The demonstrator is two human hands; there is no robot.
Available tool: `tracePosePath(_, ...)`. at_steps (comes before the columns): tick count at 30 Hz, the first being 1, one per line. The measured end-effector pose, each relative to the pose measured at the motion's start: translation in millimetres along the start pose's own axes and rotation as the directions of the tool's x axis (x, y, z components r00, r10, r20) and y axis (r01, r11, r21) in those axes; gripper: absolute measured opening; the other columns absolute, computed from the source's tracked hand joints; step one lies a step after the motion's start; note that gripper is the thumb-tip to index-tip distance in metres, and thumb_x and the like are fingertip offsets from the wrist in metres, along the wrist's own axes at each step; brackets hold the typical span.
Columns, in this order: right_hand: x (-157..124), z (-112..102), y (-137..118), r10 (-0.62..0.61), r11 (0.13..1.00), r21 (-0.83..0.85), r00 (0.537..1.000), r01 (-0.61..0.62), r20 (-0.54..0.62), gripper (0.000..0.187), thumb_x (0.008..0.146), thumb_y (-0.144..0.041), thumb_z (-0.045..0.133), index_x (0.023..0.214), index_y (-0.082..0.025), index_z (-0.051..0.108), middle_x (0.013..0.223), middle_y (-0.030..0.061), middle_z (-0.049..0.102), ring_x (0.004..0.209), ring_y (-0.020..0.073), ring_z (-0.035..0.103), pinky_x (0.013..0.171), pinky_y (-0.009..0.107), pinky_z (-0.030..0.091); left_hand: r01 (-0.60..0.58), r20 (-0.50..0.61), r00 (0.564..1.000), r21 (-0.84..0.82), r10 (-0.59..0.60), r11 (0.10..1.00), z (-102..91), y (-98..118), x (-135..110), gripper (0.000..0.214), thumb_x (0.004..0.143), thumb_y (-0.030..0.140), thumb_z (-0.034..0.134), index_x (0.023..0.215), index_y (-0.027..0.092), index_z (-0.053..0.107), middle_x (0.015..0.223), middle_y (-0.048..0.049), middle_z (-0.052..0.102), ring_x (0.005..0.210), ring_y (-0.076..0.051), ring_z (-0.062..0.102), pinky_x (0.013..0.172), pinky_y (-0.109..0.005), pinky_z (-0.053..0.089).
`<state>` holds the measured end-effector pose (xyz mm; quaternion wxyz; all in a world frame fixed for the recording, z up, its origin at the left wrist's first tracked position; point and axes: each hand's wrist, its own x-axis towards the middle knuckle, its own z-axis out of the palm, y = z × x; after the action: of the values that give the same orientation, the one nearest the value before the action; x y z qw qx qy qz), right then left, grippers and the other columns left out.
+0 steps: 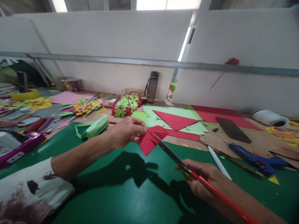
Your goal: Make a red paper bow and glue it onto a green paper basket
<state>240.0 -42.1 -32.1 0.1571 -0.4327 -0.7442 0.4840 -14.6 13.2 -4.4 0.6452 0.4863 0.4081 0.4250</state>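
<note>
My left hand (126, 130) pinches the upper left corner of a folded piece of red paper (147, 143), raised above the green mat (116, 193). Its folds spread into several pointed flaps. From the right, my right hand (206, 179) grips red-handled scissors (171, 155). The blade tips lie at the paper's right side, touching or just in front of it; I cannot tell which. How far the blades are apart is hard to make out. Behind the paper, a red paper triangle (175, 119) rests on light green sheets (151, 110).
A blue glue gun (251, 157), a white pen-like tool (218, 161) and a dark phone (233, 129) lie at right. Further back stand a grey bottle (153, 87) and a basket of green paper pieces (128, 102). A purple tool (21, 149) and paper flowers (85, 105) are at left.
</note>
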Motion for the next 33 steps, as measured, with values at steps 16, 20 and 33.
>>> tracePosePath(16, 0.6, 1.9, -0.9, 0.023, 1.0, -0.016, 0.999, -0.024, -0.048, 0.061, 0.074, -0.079, 0.042, 0.084, -0.02, 0.057, 0.061, -0.0056, 0.029, 0.052, 0.0089, 0.019, 0.045, 0.024, 0.016, 0.0, 0.0, 1.0, -0.005, 0.0, 1.0, 0.1, -1.0, 0.2, 0.009, 0.056, 0.006, 0.059, 0.052, 0.012, 0.055, 0.045, 0.0036, 0.049, 0.037, -0.004, 0.043, 0.038, -0.016, 0.033)
tracePosePath(20, 0.9, 0.8, -0.6, 0.024, 1.0, -0.002, 1.0, -0.024, 0.0, 0.058, 0.076, -0.075, 0.045, 0.088, -0.02, 0.057, 0.061, -0.0061, 0.028, 0.051, 0.0086, 0.019, 0.045, 0.024, 0.016, -0.005, -0.005, 1.0, -0.01, 0.005, 1.0, 0.0, -2.1, -0.1, 0.008, 0.056, 0.007, 0.06, 0.052, 0.012, 0.055, 0.045, 0.0034, 0.05, 0.037, -0.004, 0.043, 0.038, -0.016, 0.033)
tracePosePath(33, 0.5, 4.6, 0.5, 0.011, 0.999, -0.03, 0.997, -0.014, -0.076, 0.06, 0.073, -0.078, 0.044, 0.08, -0.02, 0.059, 0.06, -0.006, 0.028, 0.052, 0.009, 0.019, 0.046, 0.024, 0.016, -0.016, 0.014, 1.0, -0.022, 0.016, 1.0, -1.6, -5.3, 0.7, 0.007, 0.053, 0.008, 0.061, 0.054, 0.012, 0.056, 0.047, 0.0043, 0.05, 0.039, -0.003, 0.043, 0.04, -0.015, 0.032)
